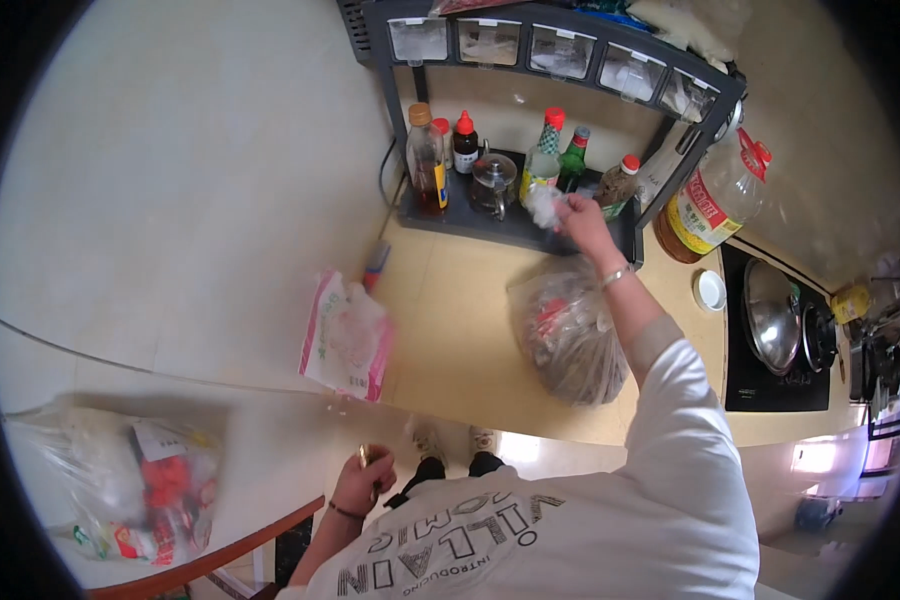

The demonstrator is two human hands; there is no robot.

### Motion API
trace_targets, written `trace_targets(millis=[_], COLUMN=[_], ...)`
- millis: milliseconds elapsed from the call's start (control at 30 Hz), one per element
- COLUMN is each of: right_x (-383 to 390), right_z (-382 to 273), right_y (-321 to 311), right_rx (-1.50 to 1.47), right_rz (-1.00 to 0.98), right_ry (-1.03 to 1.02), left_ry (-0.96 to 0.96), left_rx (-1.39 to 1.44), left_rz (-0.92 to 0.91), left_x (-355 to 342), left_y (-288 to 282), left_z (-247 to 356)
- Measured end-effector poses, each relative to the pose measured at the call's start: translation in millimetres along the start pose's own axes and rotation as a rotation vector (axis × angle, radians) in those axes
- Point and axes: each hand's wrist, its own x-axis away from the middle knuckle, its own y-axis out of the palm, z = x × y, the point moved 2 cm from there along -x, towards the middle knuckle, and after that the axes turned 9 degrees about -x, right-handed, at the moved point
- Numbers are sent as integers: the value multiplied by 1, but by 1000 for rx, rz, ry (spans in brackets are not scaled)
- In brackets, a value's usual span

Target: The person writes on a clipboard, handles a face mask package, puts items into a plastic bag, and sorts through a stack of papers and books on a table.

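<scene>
My right hand (pixel 583 222) reaches to the black rack (pixel 440 225) with its fingers pinched on a crumpled white tissue (pixel 543 205), beside a clear red-capped bottle (pixel 545 150) and a brown-filled jar (pixel 615 183). Beneath that arm a tied plastic bag (pixel 560 340) of mixed items rests on the beige counter (pixel 450 330). My left hand (pixel 355 480), low by my body, is closed round a slim golden object (pixel 368 455), too small to identify. Above it, a pink-and-white package (pixel 335 335) sits at the counter's left end.
A glass teapot (pixel 493 180) and more bottles fill the rack. To the right are a large oil jug (pixel 697 222), a white bowl (pixel 709 290) and a wok (pixel 775 315) on the black hob. A stuffed plastic bag (pixel 115 480) lies lower left, near a wooden rail (pixel 240 540).
</scene>
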Motion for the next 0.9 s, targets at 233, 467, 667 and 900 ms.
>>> trace_targets(millis=[233,467,667,900], right_x=[157,193,211,217], right_z=[-50,-26,-52,-10], right_y=[105,105,113,135], right_rx=[44,-108,-200,-182], right_rz=[-208,-81,125,14], right_ry=[53,172,59,190], left_ry=[375,339,156,247], left_rx=[-242,-86,275,43], left_rz=[-142,-290,-339,-408], left_x=[-70,-97,-108,-109], left_y=[88,84,63,62], left_z=[90,95,86,89])
